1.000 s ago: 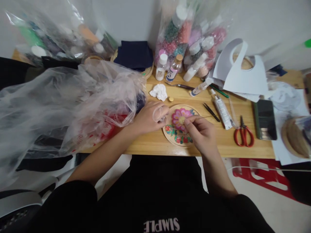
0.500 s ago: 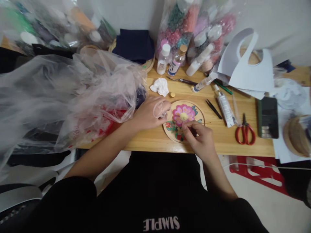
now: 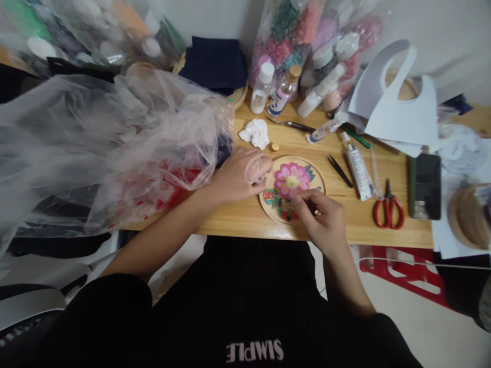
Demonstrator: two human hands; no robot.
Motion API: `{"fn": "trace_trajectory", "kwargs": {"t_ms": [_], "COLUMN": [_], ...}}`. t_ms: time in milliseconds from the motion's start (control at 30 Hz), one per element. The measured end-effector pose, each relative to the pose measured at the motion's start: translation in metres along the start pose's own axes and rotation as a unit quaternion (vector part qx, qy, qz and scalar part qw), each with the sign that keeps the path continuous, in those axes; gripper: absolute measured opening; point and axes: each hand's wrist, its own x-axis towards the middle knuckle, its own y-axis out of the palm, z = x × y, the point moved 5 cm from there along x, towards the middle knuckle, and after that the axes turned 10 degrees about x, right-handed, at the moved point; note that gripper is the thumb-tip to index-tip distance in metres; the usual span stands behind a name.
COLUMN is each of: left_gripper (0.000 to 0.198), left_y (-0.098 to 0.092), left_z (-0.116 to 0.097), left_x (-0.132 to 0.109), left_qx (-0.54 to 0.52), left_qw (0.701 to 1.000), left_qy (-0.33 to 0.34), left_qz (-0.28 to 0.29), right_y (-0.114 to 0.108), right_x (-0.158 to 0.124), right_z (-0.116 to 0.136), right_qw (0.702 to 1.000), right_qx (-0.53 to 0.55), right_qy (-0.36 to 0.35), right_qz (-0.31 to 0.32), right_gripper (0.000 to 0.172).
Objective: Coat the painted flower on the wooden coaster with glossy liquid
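A round wooden disc (image 3: 316,176) lies near the table's front edge, painted with a pink flower (image 3: 291,176) and green and red shapes. My left hand (image 3: 240,176) rests at the disc's left rim, fingers curled around a small clear container (image 3: 253,171). My right hand (image 3: 322,217) is over the disc's lower right part, fingers pinched on a thin stick (image 3: 333,195) whose tip meets the flower's lower edge.
A big crumpled clear plastic bag (image 3: 107,143) fills the left. Bottles (image 3: 282,92), a white tissue wad (image 3: 255,133), tweezers (image 3: 339,171), a glue tube (image 3: 356,166), red scissors (image 3: 387,209), a phone (image 3: 424,186) and white cut paper (image 3: 395,110) surround the disc. Bags of coloured beads (image 3: 303,36) stand behind.
My right hand has slid from the flower's yellow centre down to the disc's lower right, uncovering the flower. The left hand has stayed at the rim.
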Motion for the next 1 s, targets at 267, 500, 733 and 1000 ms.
{"fn": "trace_trajectory", "kwargs": {"t_ms": [267, 500, 733, 1000], "left_gripper": [0.016, 0.015, 0.017, 0.012], "left_y": [-0.001, -0.002, -0.002, -0.002], "left_z": [-0.001, -0.004, -0.004, -0.001], "left_x": [-0.002, -0.002, -0.002, -0.001], "left_qx": [-0.007, 0.022, 0.012, -0.009], "left_qw": [1.000, 1.000, 1.000, 1.000], "left_qy": [0.023, 0.022, 0.026, 0.013], "left_qz": [-0.021, -0.001, -0.002, 0.001], "right_y": [0.006, 0.022, 0.021, 0.002], "right_x": [0.020, 0.035, 0.037, 0.026], "right_z": [0.013, 0.011, 0.003, 0.001], "right_qw": [0.995, 0.998, 0.997, 0.979], "right_qx": [0.012, -0.039, 0.076, 0.188], "right_qy": [-0.058, -0.053, 0.019, 0.070], "right_qz": [-0.079, 0.007, 0.017, -0.033], "right_gripper": [0.016, 0.019, 0.017, 0.019]}}
